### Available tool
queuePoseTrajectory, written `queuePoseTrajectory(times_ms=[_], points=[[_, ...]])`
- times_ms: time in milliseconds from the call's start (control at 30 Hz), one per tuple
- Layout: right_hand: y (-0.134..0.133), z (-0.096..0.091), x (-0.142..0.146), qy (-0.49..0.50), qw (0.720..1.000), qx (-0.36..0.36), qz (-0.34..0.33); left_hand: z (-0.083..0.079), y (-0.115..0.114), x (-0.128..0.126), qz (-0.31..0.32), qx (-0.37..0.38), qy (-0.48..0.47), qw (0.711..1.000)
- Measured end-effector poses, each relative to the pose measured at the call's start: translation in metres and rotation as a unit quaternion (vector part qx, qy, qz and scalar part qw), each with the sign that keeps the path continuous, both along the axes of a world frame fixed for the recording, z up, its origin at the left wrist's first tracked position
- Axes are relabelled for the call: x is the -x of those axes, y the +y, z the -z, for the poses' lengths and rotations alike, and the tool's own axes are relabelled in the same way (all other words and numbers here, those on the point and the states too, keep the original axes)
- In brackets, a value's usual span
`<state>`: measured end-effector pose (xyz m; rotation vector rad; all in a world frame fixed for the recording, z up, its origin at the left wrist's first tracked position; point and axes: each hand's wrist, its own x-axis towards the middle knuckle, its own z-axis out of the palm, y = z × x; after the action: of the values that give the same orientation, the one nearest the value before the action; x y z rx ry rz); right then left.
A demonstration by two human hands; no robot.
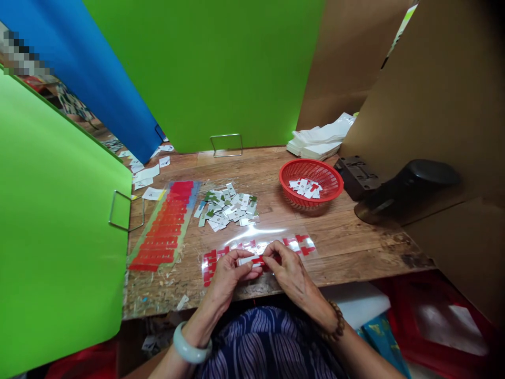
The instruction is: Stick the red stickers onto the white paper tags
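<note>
My left hand (228,269) and my right hand (284,266) meet at the table's front edge, both pinched on one small white card with a red sticker (252,259). They hover over a clear plastic sheet (258,237) carrying red stickers. A loose pile of small white and green cards (228,207) lies just behind the sheet. Left of it, a strip of red stickers (168,226) runs along the table.
A red basket (311,181) with a few finished cards sits at the right. Behind it is a stack of white paper (321,141). A black device (402,192) stands at far right. Green panels (59,221) and cardboard walls enclose the wooden table (355,231).
</note>
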<state>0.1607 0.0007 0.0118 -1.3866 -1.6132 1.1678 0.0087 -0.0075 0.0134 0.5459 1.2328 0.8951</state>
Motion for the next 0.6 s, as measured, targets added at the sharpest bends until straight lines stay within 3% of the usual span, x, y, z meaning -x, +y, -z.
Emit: queuePoseTrajectory(times_ms=[600], points=[[-0.003, 0.009, 0.003, -0.079, 0.994, -0.072, 0.013, 0.002, -0.003, -0.007, -0.025, -0.007, 0.010, 1.000]])
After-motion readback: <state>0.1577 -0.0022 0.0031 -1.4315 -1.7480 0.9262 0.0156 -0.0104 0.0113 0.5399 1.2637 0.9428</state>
